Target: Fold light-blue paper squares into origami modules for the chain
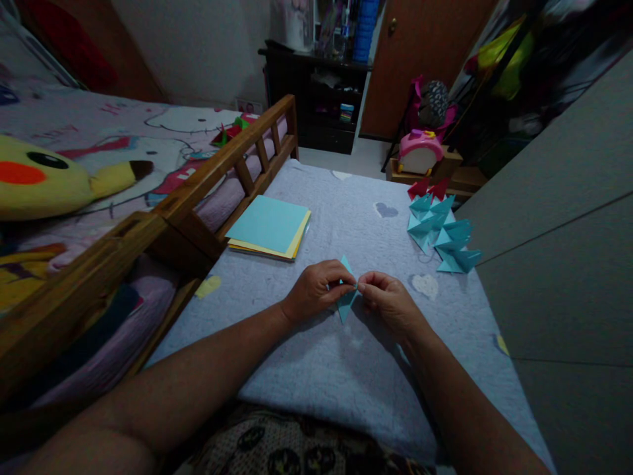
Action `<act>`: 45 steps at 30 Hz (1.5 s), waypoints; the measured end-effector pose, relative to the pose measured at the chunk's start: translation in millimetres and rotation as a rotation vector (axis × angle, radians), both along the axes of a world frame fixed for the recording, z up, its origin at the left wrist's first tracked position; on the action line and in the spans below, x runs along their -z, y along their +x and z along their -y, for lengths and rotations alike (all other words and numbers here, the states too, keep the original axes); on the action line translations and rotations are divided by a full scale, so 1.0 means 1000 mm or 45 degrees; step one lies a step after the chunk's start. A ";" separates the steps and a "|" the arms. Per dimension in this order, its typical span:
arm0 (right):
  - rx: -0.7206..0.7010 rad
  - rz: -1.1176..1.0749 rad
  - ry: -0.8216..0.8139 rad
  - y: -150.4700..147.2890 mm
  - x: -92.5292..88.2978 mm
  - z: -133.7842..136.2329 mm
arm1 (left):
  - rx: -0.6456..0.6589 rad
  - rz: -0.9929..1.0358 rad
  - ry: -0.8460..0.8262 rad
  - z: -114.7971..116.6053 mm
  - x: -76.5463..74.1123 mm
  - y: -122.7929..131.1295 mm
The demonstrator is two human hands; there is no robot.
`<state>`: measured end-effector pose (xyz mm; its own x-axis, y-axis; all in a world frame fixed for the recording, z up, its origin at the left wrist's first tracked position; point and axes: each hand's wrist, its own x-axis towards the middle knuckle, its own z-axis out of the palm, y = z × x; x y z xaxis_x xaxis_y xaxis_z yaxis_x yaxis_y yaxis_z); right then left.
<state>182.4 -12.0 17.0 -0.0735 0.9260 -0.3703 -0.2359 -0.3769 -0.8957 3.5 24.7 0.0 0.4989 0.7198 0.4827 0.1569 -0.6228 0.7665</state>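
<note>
A small light-blue folded paper [345, 307] is held between my two hands above the bed sheet. Its pointed ends stick out above and below my fingers. My left hand [320, 288] pinches it from the left, thumb and forefinger pressed together. From the right, my right hand [388, 297] pinches its edge with the fingertips, which almost meet those of the left. My fingers hide the middle of the paper. Beyond my left hand lies a stack of square paper sheets [270, 223], blue on top with yellow below.
Several teal folded paper figures [440, 227] stand at the right, with red folded figures [420, 189] behind them. A wooden bed rail [227, 150] runs along the left, with a yellow plush toy [44, 178] beyond. A pale cabinet side [558, 231] borders the right.
</note>
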 end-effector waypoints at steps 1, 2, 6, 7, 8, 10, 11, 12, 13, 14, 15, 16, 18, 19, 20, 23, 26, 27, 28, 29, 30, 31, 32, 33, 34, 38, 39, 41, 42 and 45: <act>-0.006 0.022 0.005 0.000 0.000 0.000 | 0.004 0.000 0.002 0.000 0.000 0.000; -0.011 0.040 0.009 0.000 -0.001 0.000 | 0.010 -0.002 0.004 0.000 0.001 0.000; -0.015 0.092 0.014 -0.001 -0.001 0.000 | 0.017 -0.005 0.019 0.000 0.003 0.000; -0.015 0.097 0.017 -0.001 -0.001 0.000 | 0.017 -0.001 0.026 0.000 0.003 0.000; -0.014 0.098 0.021 -0.001 -0.001 0.000 | 0.013 0.003 0.033 0.000 0.003 0.000; -0.012 0.098 0.036 -0.001 0.000 0.001 | 0.010 0.000 0.049 0.001 0.002 0.000; -0.010 0.100 0.046 -0.001 0.001 0.000 | 0.008 -0.006 0.059 0.001 0.002 0.000; -0.010 0.106 0.056 -0.001 0.001 0.000 | 0.006 -0.015 0.068 0.001 0.001 0.000; -0.011 0.114 0.065 -0.001 0.002 0.000 | 0.001 -0.022 0.079 0.001 0.001 0.000; -0.013 0.123 0.075 -0.001 0.003 0.000 | -0.004 -0.027 0.090 0.001 0.000 0.000; -0.015 0.131 0.084 0.000 0.003 0.000 | -0.011 -0.031 0.100 0.001 0.000 0.000; -0.021 0.137 0.090 0.000 0.003 0.000 | -0.016 -0.035 0.107 0.001 0.000 0.000; -0.033 0.149 0.100 0.001 0.004 0.000 | -0.016 -0.042 0.121 0.001 0.000 -0.001; -0.037 0.161 0.104 0.001 0.004 0.000 | -0.013 -0.046 0.127 0.001 0.000 -0.001; -0.038 0.175 0.108 0.001 0.004 0.000 | -0.010 -0.048 0.129 0.001 0.000 -0.001; -0.031 0.221 0.138 0.001 0.003 0.000 | -0.008 -0.032 0.124 0.001 0.001 -0.001; -0.020 0.267 0.185 0.001 0.002 0.001 | -0.001 -0.019 0.121 0.001 0.001 -0.001; -0.017 0.295 0.204 0.001 0.002 0.001 | 0.002 -0.023 0.122 0.001 0.001 -0.001; -0.016 0.330 0.224 0.001 0.002 0.001 | -0.001 -0.028 0.120 0.002 0.001 -0.001; -0.017 0.366 0.244 0.001 0.002 0.001 | -0.003 -0.033 0.118 0.002 0.001 -0.001; -0.018 0.402 0.261 0.002 0.002 0.001 | -0.006 -0.038 0.115 0.001 0.001 -0.001; -0.023 0.431 0.274 0.002 0.002 0.001 | -0.006 -0.041 0.113 0.001 0.001 -0.001; -0.027 0.451 0.284 0.003 0.002 0.002 | -0.008 -0.038 0.112 0.001 0.001 -0.001; -0.030 0.463 0.288 0.003 0.002 0.001 | -0.007 -0.033 0.112 0.002 0.001 -0.001; -0.031 0.468 0.291 0.003 0.002 0.001 | -0.008 -0.027 0.110 0.002 0.001 -0.001; -0.037 0.464 0.290 0.004 -0.001 0.001 | -0.004 -0.012 0.090 0.002 0.001 0.000; -0.040 0.469 0.288 0.004 -0.001 0.001 | 0.000 -0.010 0.089 0.002 0.001 0.000; -0.044 0.485 0.290 0.004 0.000 0.001 | 0.007 -0.008 0.092 0.001 0.000 0.000; -0.047 0.495 0.292 0.004 0.001 0.002 | 0.013 -0.009 0.092 0.001 0.000 0.000; -0.062 0.496 0.284 0.003 0.001 0.002 | 0.022 -0.019 0.088 0.001 0.000 0.000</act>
